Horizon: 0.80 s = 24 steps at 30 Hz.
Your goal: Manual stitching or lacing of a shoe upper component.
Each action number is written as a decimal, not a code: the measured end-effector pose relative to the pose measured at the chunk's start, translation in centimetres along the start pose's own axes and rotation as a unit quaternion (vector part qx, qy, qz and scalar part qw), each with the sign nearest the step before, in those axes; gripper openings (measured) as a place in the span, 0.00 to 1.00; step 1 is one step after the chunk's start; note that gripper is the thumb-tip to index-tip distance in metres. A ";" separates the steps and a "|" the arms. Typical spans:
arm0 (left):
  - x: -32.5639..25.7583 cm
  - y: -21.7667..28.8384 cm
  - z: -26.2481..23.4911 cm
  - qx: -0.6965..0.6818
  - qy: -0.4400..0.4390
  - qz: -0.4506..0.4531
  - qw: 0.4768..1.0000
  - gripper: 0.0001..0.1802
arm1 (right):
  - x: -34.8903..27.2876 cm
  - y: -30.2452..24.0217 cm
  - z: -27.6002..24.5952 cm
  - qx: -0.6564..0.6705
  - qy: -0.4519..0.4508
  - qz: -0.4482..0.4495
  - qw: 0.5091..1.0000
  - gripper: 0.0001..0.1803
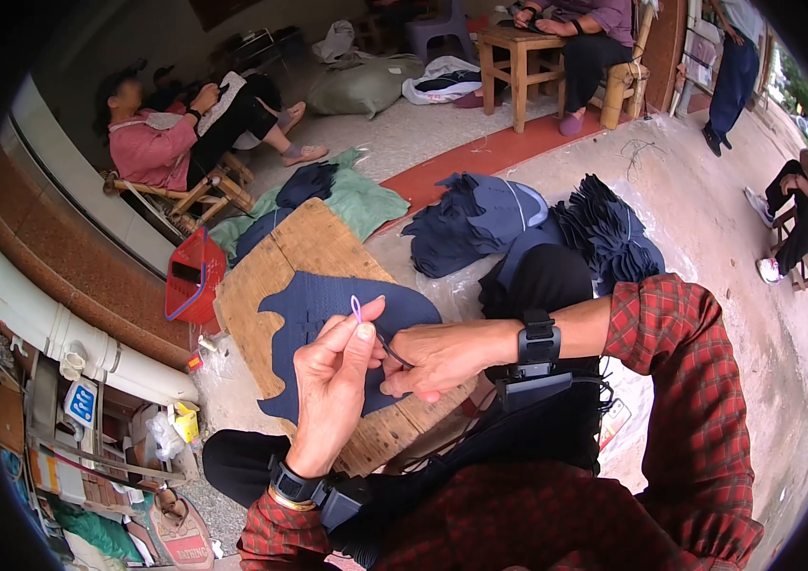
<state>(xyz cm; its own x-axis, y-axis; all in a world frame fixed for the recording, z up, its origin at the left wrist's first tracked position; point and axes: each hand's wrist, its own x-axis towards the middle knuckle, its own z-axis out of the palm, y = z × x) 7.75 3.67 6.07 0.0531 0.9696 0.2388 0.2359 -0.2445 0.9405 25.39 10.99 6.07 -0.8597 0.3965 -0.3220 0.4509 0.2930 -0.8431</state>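
My left hand (335,369) is closed in a pinch, with a slim purple needle with a looped eye (356,308) standing up from the fingertips. Close beside it, my right hand (447,354) has its fingers curled round a dark cord (394,353) that bends between the two hands. Most of the cord is hidden by the fingers. Beneath both hands a navy cut-out piece of textured material (313,297) with curved, notched edges lies flat. It rests on a worn wooden board (304,240) in front of my knees.
Bundled stacks of navy pieces (480,219) sit beyond the board, with another stack (613,233) to their right. At left are a red basket (193,276) and a white pipe (71,328). Other people sit farther off, one by a wooden table (518,43).
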 end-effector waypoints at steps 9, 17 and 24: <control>-0.5 0.4 0.3 -0.014 0.050 0.024 0.998 0.11 | -0.4 -0.6 -0.1 0.004 0.053 -0.100 0.994 0.21; -0.6 0.4 0.1 -0.003 0.114 0.083 0.990 0.10 | -1.3 -1.6 -0.4 0.055 0.224 -0.199 0.953 0.18; -0.1 -1.1 -0.4 0.027 0.139 0.091 0.986 0.11 | -1.0 -1.1 -0.9 -0.081 0.325 -0.295 0.895 0.14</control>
<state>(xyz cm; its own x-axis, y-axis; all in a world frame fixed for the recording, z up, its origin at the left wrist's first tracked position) 7.09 3.80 5.07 -0.1674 0.8685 0.4665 0.2991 -0.4062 0.8635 25.96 11.06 7.66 -0.6614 0.5379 0.5226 0.0378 0.7198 -0.6931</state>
